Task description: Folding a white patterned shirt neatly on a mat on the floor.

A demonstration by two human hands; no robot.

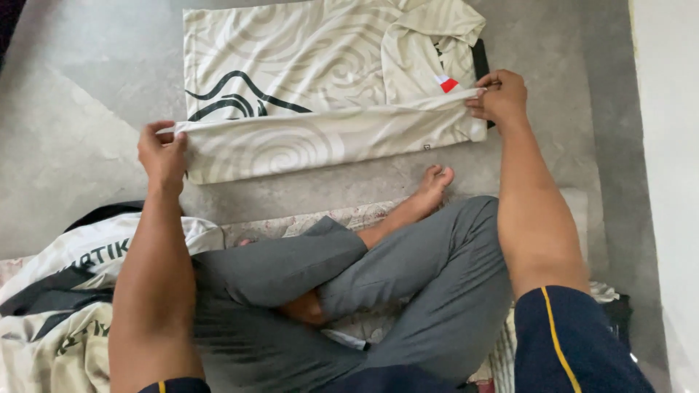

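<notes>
The person wears grey trousers (408,284) and goes barefoot. Short navy sleeves (575,342) cover the upper arms. Each sleeve carries a thin yellow stripe.

Grey concrete floor (87,131) carrying everything. Cream jersey (291,80) with swirl pattern and black markings lying flat on floor, near edge folding over. Patterned mat (364,215) lying on floor just beside jersey, person sitting cross-legged on it, bare foot (431,188) resting at mat edge. Pile of cream-and-black garments (51,291) lying at left.
</notes>
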